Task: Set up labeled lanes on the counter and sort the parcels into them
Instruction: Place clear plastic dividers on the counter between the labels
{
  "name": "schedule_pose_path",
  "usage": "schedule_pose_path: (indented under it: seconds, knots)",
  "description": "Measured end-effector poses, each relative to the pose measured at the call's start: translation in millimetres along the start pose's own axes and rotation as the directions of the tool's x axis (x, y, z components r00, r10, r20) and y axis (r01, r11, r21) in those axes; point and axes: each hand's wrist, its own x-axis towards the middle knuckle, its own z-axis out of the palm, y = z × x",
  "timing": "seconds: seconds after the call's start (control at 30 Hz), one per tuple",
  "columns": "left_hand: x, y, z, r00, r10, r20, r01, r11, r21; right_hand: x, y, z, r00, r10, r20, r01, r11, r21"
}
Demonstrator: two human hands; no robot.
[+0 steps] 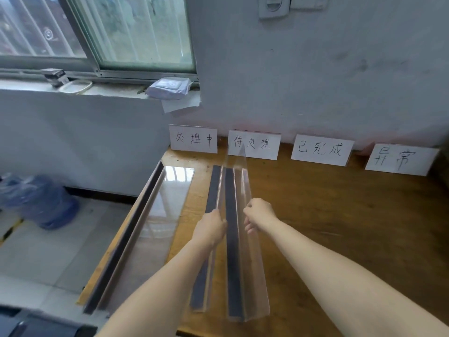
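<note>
Left hand (211, 227) grips left divider (213, 186), right hand (258, 215) pinches right divider (232, 263) wall, both mid-length on counter (340, 227). Clear plastic: likely light, stiff, slick; hold upright walls.

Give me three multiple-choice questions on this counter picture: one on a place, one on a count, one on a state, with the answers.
1. Where do the label cards stand? A. along the wall B. on the windowsill C. on the floor
2. How many label cards are there? A. two B. four C. six
3. What is the right hand doing? A. hanging idle B. pointing at a card C. gripping a clear divider
Answers: A, they line the counter's back edge; B, four show in a row; C, its fingers curl round the divider.
</note>
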Motion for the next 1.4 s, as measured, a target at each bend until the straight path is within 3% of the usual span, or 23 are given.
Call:
schedule_pose_path:
  seconds: [0.13, 0.4, 0.57, 0.8, 1.03, 1.23, 1.4]
  knots:
    - [1, -8, -8, 1.0, 0.003, -0.018, -0.003, 1.0, 0.016, -5, 0, 2, 1.0, -0.021, -0.002, 0.02, 0.995, -0.102]
    - [5, 33, -6, 0.982, 0.168, 0.082, -0.163, 0.985, -0.055, -35, 16, -53, 0.974, 0.018, -0.228, -0.056, 0.985, -0.161]
    - [-2, 88, 11, 0.953, 0.28, 0.113, -0.28, 0.96, -0.017, -68, 52, -115, 0.917, 0.087, -0.389, -0.148, 0.98, -0.13]
    - [-22, 176, 62, 0.92, 0.363, 0.148, -0.352, 0.931, -0.098, -99, 127, -202, 0.805, 0.213, -0.553, -0.276, 0.961, -0.032]
    - [-45, 263, 131, 0.919, 0.364, 0.151, -0.355, 0.931, -0.079, -98, 202, -292, 0.788, 0.264, -0.557, -0.305, 0.952, 0.02]
    - [-61, 329, 183, 0.951, 0.286, 0.117, -0.277, 0.957, -0.086, -95, 263, -354, 0.847, 0.213, -0.487, -0.292, 0.952, -0.093]
    - [-61, 359, 210, 0.967, 0.232, 0.108, -0.226, 0.972, -0.067, -84, 293, -381, 0.856, 0.212, -0.471, -0.318, 0.935, -0.157]
